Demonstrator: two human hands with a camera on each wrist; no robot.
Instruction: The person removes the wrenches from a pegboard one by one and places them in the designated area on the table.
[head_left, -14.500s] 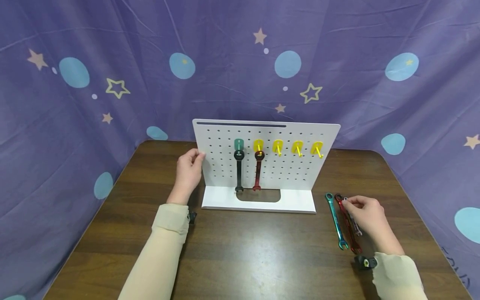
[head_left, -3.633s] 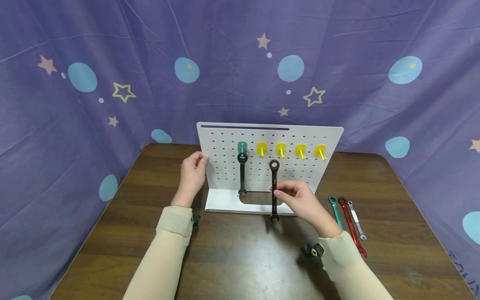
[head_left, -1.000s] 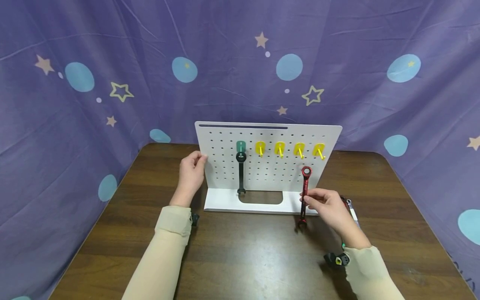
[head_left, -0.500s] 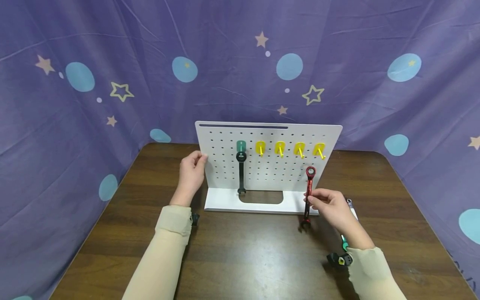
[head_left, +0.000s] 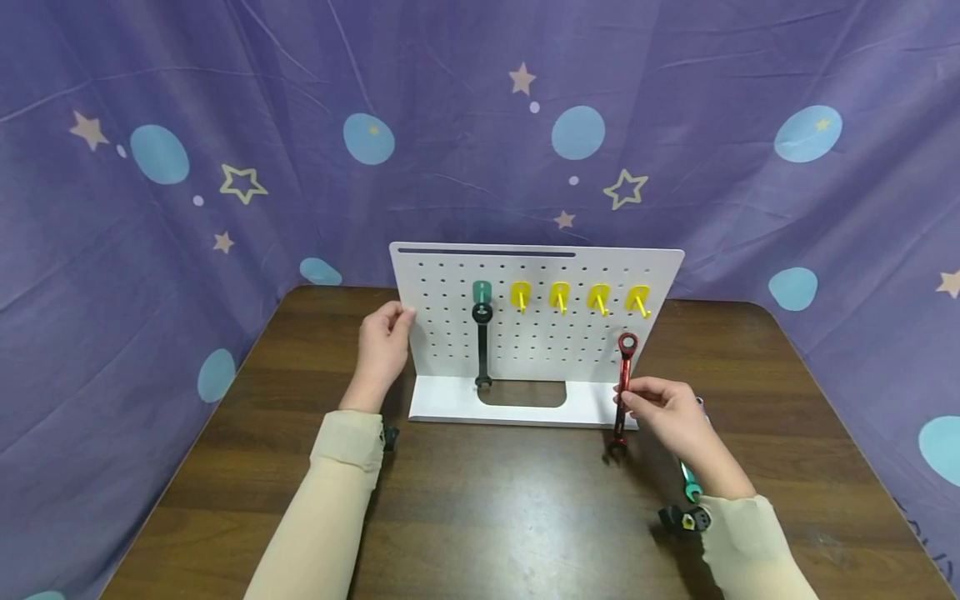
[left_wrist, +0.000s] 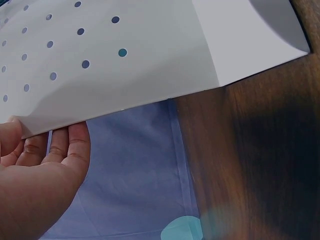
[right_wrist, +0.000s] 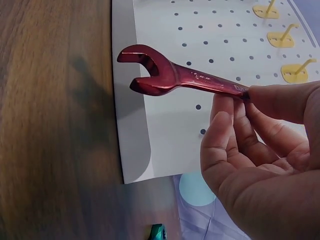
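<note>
My left hand [head_left: 383,343] pinches the left edge of a white pegboard [head_left: 450,350], thumb in front and fingers behind in the left wrist view. Between thumb and fingers my right hand [head_left: 671,414] holds a red combination wrench [head_left: 624,385], ring end up and open end down, in front of the board's lower right part. Its open end faces the camera side in the right wrist view, above the table. A black combination wrench [head_left: 482,346] hangs by its ring from the green hook [head_left: 482,292]. To its right, several yellow hooks [head_left: 559,296] carry nothing.
A green wrench [head_left: 690,482] lies on the brown table [head_left: 480,517] to the right, partly behind my right wrist. Just the end of a silver wrench [head_left: 701,403] shows beyond that hand. A purple curtain [head_left: 450,167] with stars and blue spots stands behind.
The red wrench hung on the leftmost yellow hook at first; my right hand took it off and carried it rightward, drifting slightly further right lately. My left hand stays on the board's edge.
</note>
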